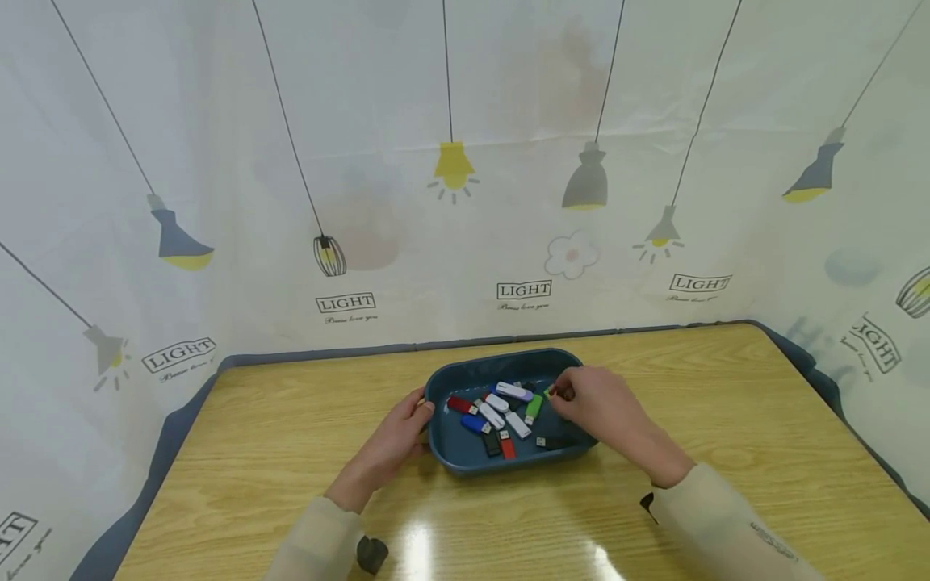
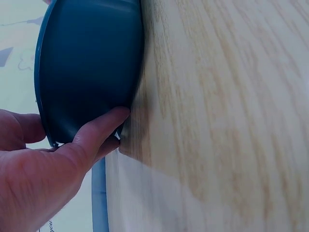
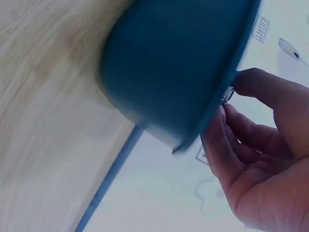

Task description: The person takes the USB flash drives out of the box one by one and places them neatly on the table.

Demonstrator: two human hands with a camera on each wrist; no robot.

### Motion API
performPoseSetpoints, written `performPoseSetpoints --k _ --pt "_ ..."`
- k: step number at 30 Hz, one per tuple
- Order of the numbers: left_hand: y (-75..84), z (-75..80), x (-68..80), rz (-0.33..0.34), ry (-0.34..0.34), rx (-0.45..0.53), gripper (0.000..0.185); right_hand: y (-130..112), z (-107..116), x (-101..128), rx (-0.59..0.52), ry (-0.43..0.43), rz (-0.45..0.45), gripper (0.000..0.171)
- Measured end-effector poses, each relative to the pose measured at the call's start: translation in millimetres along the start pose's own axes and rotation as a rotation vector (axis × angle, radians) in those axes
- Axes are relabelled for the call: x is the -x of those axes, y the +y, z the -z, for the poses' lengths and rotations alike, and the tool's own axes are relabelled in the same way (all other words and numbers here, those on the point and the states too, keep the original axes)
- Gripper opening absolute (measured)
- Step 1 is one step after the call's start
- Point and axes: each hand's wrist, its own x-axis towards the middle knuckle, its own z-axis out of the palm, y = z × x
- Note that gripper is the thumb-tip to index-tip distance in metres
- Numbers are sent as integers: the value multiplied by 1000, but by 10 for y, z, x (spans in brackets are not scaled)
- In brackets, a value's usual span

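Note:
A dark blue tray (image 1: pixel 465 461) with raised walls sits on the wooden table, several USB sticks lying loose in it. My left hand (image 1: pixel 392 432) grips the tray's left end, thumb and fingers on either side of its wall (image 2: pixel 91 63). Over the tray's right part, my right hand (image 1: pixel 599 403) pinches a small USB stick (image 3: pixel 227 95) between thumb and fingers; its colour is hard to tell. Close to those fingertips lies a green USB stick (image 1: pixel 534 407). Further left are a red one (image 1: pixel 462 405), a blue one (image 1: pixel 475 424) and a white one (image 1: pixel 490 414).
The table (image 1: pixel 291 452) extends around the tray on all sides. Behind it hangs a pale cloth (image 1: pixel 450 242) printed with lamps. A black USB stick (image 1: pixel 555 443) lies by the tray's near right wall.

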Motion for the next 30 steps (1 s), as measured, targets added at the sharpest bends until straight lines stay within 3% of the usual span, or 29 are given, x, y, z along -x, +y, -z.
performPoseSetpoints --k 16,30 --pt "-9 -16 -6 -1 13 -2 52 366 276 243 -11 116 -66 17" --pt "-21 -15 -18 -12 0 -2 52 842 133 324 2 62 -132 15"
